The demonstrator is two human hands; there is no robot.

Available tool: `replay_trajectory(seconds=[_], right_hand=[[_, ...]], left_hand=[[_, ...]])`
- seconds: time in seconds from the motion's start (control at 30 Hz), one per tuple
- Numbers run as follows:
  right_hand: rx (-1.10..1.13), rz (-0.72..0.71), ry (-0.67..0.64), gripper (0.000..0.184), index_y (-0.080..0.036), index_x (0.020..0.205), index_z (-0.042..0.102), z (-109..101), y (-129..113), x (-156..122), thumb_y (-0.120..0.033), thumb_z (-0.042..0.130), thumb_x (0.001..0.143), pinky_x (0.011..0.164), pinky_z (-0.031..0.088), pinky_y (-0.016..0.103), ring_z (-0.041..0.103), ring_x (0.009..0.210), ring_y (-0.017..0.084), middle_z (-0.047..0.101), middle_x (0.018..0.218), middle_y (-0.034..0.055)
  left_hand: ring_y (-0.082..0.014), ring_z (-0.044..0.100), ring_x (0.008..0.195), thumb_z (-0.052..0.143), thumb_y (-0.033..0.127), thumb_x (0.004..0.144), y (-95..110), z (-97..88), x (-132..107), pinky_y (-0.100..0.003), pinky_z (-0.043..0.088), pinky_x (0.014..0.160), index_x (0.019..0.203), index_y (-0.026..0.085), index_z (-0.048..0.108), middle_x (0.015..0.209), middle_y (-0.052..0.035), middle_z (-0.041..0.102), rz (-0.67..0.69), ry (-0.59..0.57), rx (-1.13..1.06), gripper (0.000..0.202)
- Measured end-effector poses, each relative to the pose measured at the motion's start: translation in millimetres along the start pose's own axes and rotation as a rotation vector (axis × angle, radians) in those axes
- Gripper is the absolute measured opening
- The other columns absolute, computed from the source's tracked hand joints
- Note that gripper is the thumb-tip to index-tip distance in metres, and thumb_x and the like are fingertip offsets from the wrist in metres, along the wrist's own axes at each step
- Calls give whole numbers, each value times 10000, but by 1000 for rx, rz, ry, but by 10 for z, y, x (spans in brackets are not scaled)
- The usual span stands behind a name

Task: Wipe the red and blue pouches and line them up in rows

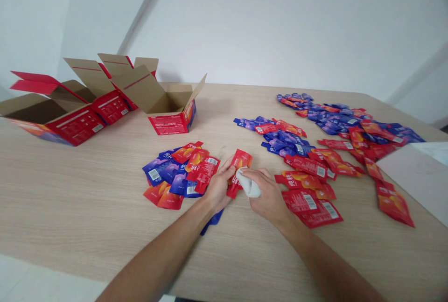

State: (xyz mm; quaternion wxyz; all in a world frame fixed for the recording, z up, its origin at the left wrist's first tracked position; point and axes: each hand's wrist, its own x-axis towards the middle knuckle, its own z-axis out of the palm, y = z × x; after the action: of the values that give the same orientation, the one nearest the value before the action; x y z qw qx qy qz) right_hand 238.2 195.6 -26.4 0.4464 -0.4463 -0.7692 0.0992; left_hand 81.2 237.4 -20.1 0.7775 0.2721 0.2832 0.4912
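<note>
Red pouch (241,159), cloth (249,187), outside open box (168,123)

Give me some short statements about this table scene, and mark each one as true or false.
1. The left hand holds a red sachet. True.
2. The right hand is empty. False: it presses a white cloth against the red sachet.
3. The cartons at the far left are closed. False: their flaps stand open.
4. A pile of red and blue sachets lies beside the left hand. True.
5. The table has a bare metal top. False: the top shows a light wood grain.
</note>
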Motion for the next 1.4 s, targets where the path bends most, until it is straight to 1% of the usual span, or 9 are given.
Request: replay_trajectory(seconds=[0.23, 0.43, 0.53, 0.63, 0.83, 0.97, 1.07, 1.2, 1.4], right_hand=[[-91, 116, 154, 637, -263, 1242, 630, -83, 48, 35, 31, 528, 686, 940, 527, 433, 596, 1115, 271, 696, 1212, 65], [77, -9, -94, 722, -284, 1252, 612, 40, -72, -7, 65, 529, 625, 928, 540, 390, 595, 1118, 247, 697, 1190, 41], [111, 10, -168, 691, -282, 1186, 639, 71, -98, -26, 67, 542, 598, 860, 552, 374, 607, 1049, 249, 708, 1112, 40], [52, 53, -170, 630, -258, 1126, 657, 52, -58, -21, 68, 543, 599, 807, 542, 372, 612, 966, 252, 719, 1023, 43], [-111, 146, -146, 581, -225, 1085, 672, 37, 115, -13, 80, 542, 607, 767, 508, 359, 590, 889, 254, 727, 950, 51], [-150, 175, -153, 545, -218, 1058, 685, 57, 195, -26, 68, 552, 614, 772, 504, 350, 600, 893, 250, 732, 962, 56], [-169, 165, -152, 528, -220, 1046, 686, 50, 204, -28, 55, 562, 613, 769, 501, 343, 604, 886, 247, 732, 942, 54], [-171, 163, -156, 474, -216, 1020, 683, 32, 165, -24, 43, 571, 639, 751, 499, 338, 603, 872, 246, 725, 917, 63], [-144, 170, -204, 469, -203, 1011, 683, 56, 93, -33, 68, 562, 648, 777, 494, 330, 592, 893, 241, 723, 924, 60]], left_hand=[[-218, 697, 943, 649, 234, 856, -37, 35, -38, -321, 548, 802, 1285, 197, 645, 1100, -104, 729, -138, -130, 2, 430], [-245, 693, 943, 603, 400, 894, 5, 91, -23, -334, 539, 810, 1176, 151, 698, 1027, -105, 741, -143, -128, -39, 388], [-249, 691, 958, 648, 354, 855, 42, 69, 2, -343, 529, 824, 1242, 176, 675, 1099, -101, 738, -63, -67, 27, 427], [-251, 652, 1080, 683, 243, 817, 71, 35, 3, -342, 493, 916, 1265, 218, 679, 1221, -77, 708, 78, -21, 250, 449], [-303, 369, 1419, 571, 183, 869, 60, -83, -17, -495, 208, 1197, 1364, 280, 608, 1491, -83, 510, 502, -3, 1029, 506], [-415, 195, 1486, 563, 145, 839, -34, -155, -36, -649, 45, 1166, 1408, 277, 559, 1596, -139, 341, 543, 151, 1509, 585], [-427, 188, 1494, 574, 178, 851, -108, -170, -79, -653, -10, 1166, 1351, 273, 607, 1552, -155, 415, 584, 116, 1606, 510], [-391, 281, 1475, 604, 265, 869, -147, -223, -138, -602, -30, 1194, 1250, 274, 673, 1481, -143, 520, 648, 28, 1544, 388], [-337, 368, 1446, 584, 314, 895, 45, -503, -152, -524, 65, 1225, 1273, 262, 666, 1427, -121, 583, 704, 40, 1584, 390]])
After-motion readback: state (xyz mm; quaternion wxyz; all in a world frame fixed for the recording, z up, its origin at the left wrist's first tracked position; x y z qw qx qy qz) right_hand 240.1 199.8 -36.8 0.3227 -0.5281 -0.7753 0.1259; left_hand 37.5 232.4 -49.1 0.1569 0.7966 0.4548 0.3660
